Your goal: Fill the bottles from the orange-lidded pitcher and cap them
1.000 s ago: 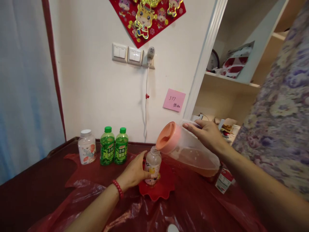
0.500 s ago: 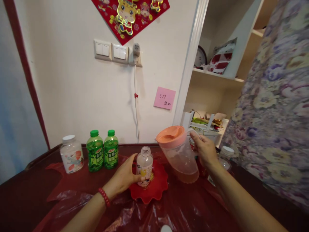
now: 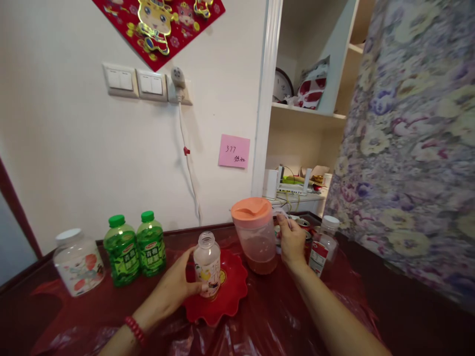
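Note:
My left hand (image 3: 174,282) is wrapped round the side of a small clear bottle (image 3: 208,264) with printed pictures and no cap. The bottle stands upright on a red plate (image 3: 232,301) with a wavy rim. To the right, my right hand (image 3: 292,242) grips the handle of a translucent plastic pitcher (image 3: 256,240). An orange lid (image 3: 252,210) covers the pitcher, and a brownish-orange liquid lies at its bottom. The pitcher is nearly upright beside the plate; whether its base touches the table I cannot tell.
Left of my hands stand two green drink bottles (image 3: 122,252) and a wide clear jar (image 3: 77,262) with a white lid. A white-capped bottle (image 3: 324,242) and several cans (image 3: 303,225) are at the right. Red plastic sheeting (image 3: 166,336) covers the table. A flowered curtain (image 3: 401,163) hangs at right.
The pitcher has swung from a tilt toward the bottle to nearly upright, with my right hand still on its handle. My left hand stays on the bottle. The view has turned rightward.

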`<move>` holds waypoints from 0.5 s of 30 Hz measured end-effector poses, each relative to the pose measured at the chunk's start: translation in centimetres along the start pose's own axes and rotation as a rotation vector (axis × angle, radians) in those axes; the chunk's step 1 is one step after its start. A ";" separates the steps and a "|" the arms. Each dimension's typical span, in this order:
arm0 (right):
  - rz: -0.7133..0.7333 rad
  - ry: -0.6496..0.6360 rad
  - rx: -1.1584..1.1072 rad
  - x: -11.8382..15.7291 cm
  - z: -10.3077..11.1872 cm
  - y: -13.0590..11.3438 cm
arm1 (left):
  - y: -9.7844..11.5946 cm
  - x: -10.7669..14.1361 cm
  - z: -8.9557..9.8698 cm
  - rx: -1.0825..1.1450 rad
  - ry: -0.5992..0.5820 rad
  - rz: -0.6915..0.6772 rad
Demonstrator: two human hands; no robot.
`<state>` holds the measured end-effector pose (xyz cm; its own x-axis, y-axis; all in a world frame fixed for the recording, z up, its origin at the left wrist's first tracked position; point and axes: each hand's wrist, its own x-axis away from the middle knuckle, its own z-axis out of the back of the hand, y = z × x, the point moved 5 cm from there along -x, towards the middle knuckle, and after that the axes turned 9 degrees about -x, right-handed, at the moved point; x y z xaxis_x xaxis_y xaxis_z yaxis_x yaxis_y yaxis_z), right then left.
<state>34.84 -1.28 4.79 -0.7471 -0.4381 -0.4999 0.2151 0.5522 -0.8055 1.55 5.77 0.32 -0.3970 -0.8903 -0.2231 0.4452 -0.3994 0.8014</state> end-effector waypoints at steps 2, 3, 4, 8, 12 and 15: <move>-0.006 0.022 -0.014 0.2 -0.3 0.3 | 0.0 0.0 0.1 0.018 -0.012 -0.001; -0.010 0.032 -0.021 0.3 -0.4 0.5 | 0.1 0.0 0.1 0.025 -0.019 0.000; -0.015 0.041 -0.029 0.4 -0.5 0.8 | 0.2 0.0 0.1 0.030 -0.024 0.004; -0.044 0.068 -0.049 0.6 -0.8 2.3 | 0.5 0.1 0.1 0.036 -0.020 0.020; -0.071 0.085 -0.065 0.8 -0.9 3.9 | 0.5 0.1 -0.1 0.026 -0.017 0.019; -0.086 0.099 -0.074 1.0 -0.8 4.7 | 0.2 0.0 -0.2 0.005 -0.023 0.026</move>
<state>34.65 1.41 0.78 -0.8201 -0.4161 -0.3929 0.1031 0.5679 -0.8166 1.79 5.65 0.40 -0.4035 -0.8950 -0.1899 0.4514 -0.3753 0.8095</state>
